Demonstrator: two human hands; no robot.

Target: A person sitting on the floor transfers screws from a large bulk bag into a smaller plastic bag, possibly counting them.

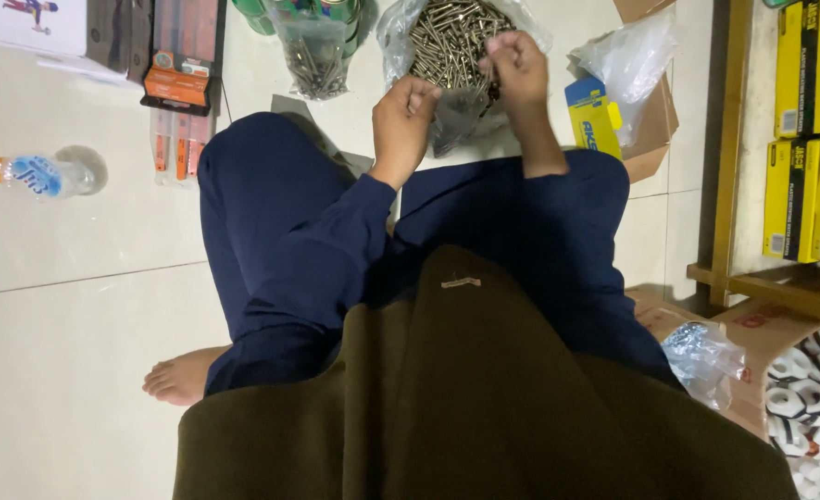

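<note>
On the floor (pixel 76 352), seen from the head camera, I sit cross-legged in dark blue trousers with both hands raised in front of my knees. My left hand (pixel 402 116) is curled tight and pinches the near edge of a clear plastic bag (pixel 461 111) that hangs between the two hands. My right hand (pixel 518 63) is curled too, pinching the same bag a little higher and on the far side; thin dark screws seem to show between its fingers, but I cannot tell how many. Just beyond the hands lies an open bag of screws (pixel 451 32), its mouth wide and its heap of screws touching my right hand from behind. To its left stands a smaller filled bag (pixel 315 56), well apart from my left hand. Further left lie orange packs (pixel 180 88) on the tiles, and a water bottle (pixel 35 174) lies on its side near the left edge. Right of my right hand a crumpled clear bag (pixel 627 56) rests on a cardboard box (pixel 655 125), with a blue and yellow carton (pixel 593 116) beside it. Yellow boxes (pixel 803 130) fill a wooden shelf (pixel 729 148) at the right edge.
</note>
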